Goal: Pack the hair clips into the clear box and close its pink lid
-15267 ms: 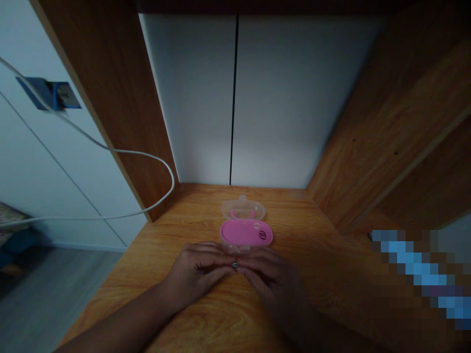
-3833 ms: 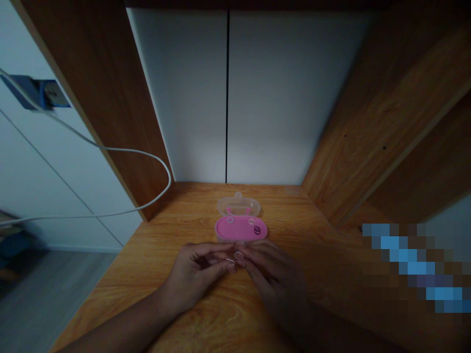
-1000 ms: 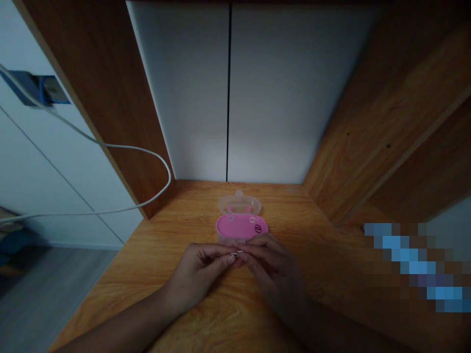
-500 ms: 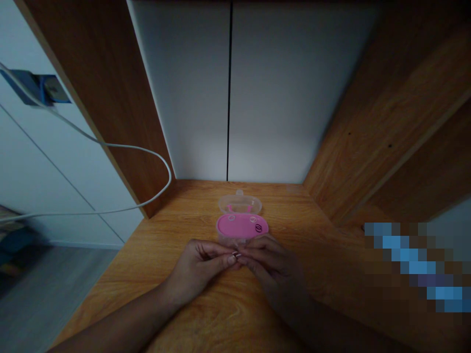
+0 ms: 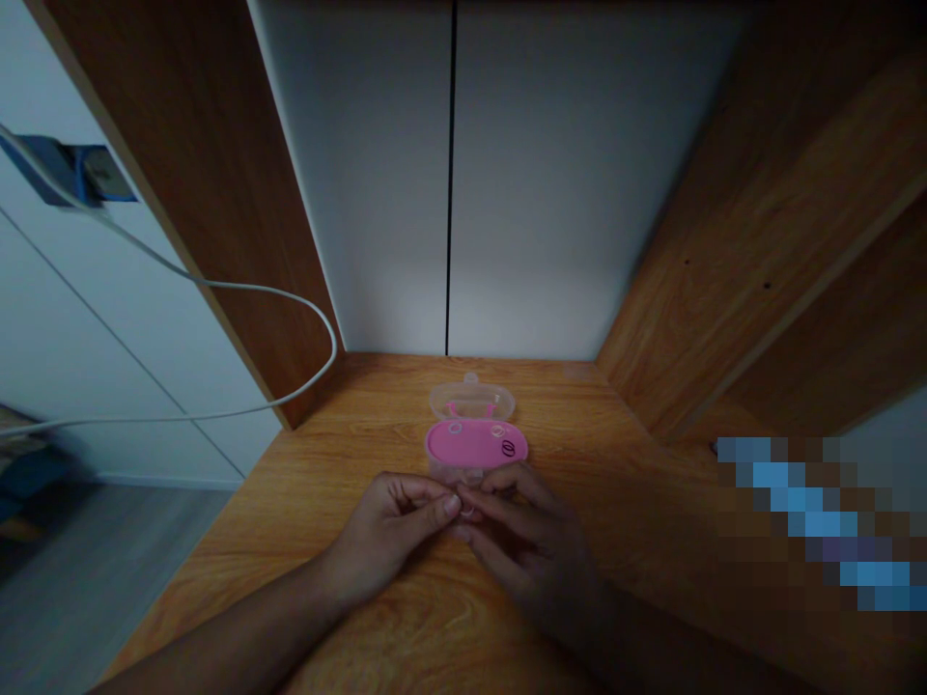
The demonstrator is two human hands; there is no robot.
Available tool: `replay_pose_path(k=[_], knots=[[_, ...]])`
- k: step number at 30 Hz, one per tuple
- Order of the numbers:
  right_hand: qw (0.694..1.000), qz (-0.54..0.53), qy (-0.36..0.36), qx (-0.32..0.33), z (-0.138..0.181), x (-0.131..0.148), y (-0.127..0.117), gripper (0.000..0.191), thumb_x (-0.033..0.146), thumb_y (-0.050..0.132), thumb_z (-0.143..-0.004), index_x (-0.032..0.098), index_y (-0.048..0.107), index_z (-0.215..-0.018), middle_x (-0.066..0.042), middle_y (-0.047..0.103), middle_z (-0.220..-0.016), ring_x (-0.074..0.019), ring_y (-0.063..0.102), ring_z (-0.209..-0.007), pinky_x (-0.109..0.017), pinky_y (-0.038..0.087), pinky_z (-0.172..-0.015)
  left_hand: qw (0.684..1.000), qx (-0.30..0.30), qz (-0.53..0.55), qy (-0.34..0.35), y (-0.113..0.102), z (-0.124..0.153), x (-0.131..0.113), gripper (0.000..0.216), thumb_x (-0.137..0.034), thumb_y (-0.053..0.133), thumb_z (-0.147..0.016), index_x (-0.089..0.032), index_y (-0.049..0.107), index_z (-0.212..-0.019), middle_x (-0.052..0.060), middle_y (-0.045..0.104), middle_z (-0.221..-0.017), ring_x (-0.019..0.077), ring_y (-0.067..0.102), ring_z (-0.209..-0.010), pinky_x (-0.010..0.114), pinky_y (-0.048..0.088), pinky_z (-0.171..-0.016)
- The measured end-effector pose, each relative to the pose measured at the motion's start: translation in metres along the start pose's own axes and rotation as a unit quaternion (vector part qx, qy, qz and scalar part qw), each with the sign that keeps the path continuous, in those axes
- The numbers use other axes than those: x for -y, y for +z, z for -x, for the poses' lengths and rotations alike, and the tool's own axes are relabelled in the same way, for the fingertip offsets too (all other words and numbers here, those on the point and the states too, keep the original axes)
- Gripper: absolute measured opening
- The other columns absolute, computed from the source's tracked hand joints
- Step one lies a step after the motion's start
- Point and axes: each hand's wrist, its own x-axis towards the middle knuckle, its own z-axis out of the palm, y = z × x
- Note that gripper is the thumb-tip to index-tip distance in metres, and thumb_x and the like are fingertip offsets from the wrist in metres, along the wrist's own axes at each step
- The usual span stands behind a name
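At the near edge of an oval clear box, my left hand (image 5: 402,516) pinches a small pale elastic band (image 5: 468,513) between thumb and forefinger. Its loop shows as a thin curve; the rest is hidden by fingertips. My right hand (image 5: 532,521) meets it from the other side, its fingers bent against the band and its thumb slightly lower. The box has a pink oval top surface (image 5: 463,446). On it lie a pale loop (image 5: 455,429), a whitish loop (image 5: 497,430) and dark loops (image 5: 509,449). Behind it, its clear lid (image 5: 472,401) lies open.
The box stands on a wooden tabletop (image 5: 377,415) against white panels (image 5: 377,193), with wooden boards on both sides. A white cable (image 5: 253,288) loops in from the left, near a wall socket (image 5: 101,174). A blurred blue patch lies at the right.
My right thumb has moved down from the pinch, and the band's curve shows more between the hands. My left hand has barely moved; the box is unchanged.
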Motion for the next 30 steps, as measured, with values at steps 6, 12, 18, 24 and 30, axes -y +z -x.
replay_pose_path(k=[6,12,18,24,30], knots=[[0.999,0.043,-0.018,-0.024,-0.001,0.000,-0.001,0.031,0.009,0.071,-0.081,0.028,0.072,-0.105,-0.001,0.064,-0.084,-0.0152,0.064,-0.076,-0.028,0.056,-0.068,1.000,-0.013,0.006,-0.013,-0.002,0.000,0.003,0.029,-0.044,0.071,-0.084,-0.016,0.079,-0.077,0.005,0.078,-0.077,0.0159,0.070,-0.073,0.026,0.051,-0.079],[0.998,0.049,-0.008,-0.029,-0.002,0.000,-0.001,0.024,0.009,0.071,-0.080,0.026,0.073,-0.097,-0.002,0.065,-0.084,-0.0158,0.066,-0.076,-0.029,0.056,-0.065,1.000,0.002,-0.009,-0.023,-0.002,0.000,0.004,0.041,-0.051,0.065,-0.086,-0.014,0.079,-0.079,0.009,0.078,-0.079,0.0215,0.071,-0.077,0.032,0.052,-0.082],[0.995,0.045,0.029,-0.088,-0.005,-0.001,-0.003,0.020,0.011,0.073,-0.078,0.027,0.073,-0.090,-0.001,0.065,-0.083,-0.0173,0.065,-0.079,-0.032,0.056,-0.070,0.985,-0.083,-0.147,0.042,-0.005,0.007,0.000,0.047,-0.052,0.057,-0.091,-0.014,0.074,-0.068,0.005,0.072,-0.063,0.0174,0.066,-0.062,0.026,0.051,-0.065],[0.973,0.070,0.138,-0.172,-0.006,-0.014,-0.004,0.010,0.021,0.075,-0.077,0.026,0.077,-0.085,-0.007,0.059,-0.118,-0.0243,0.062,-0.107,-0.042,0.056,-0.090,0.900,-0.258,-0.307,0.170,-0.017,-0.001,0.002,0.017,-0.032,0.066,-0.085,-0.016,0.069,-0.092,0.003,0.068,-0.079,0.0168,0.063,-0.074,0.027,0.051,-0.070],[0.966,0.033,0.193,-0.169,-0.007,-0.026,0.000,0.004,0.025,0.077,-0.077,0.024,0.077,-0.081,-0.008,0.062,-0.116,-0.0246,0.062,-0.111,-0.041,0.057,-0.091,0.908,-0.180,-0.350,0.142,-0.025,-0.010,0.018,0.090,-0.034,0.076,-0.079,-0.020,0.026,-0.152,0.017,0.048,-0.147,0.0301,0.046,-0.136,0.050,0.037,-0.113]])
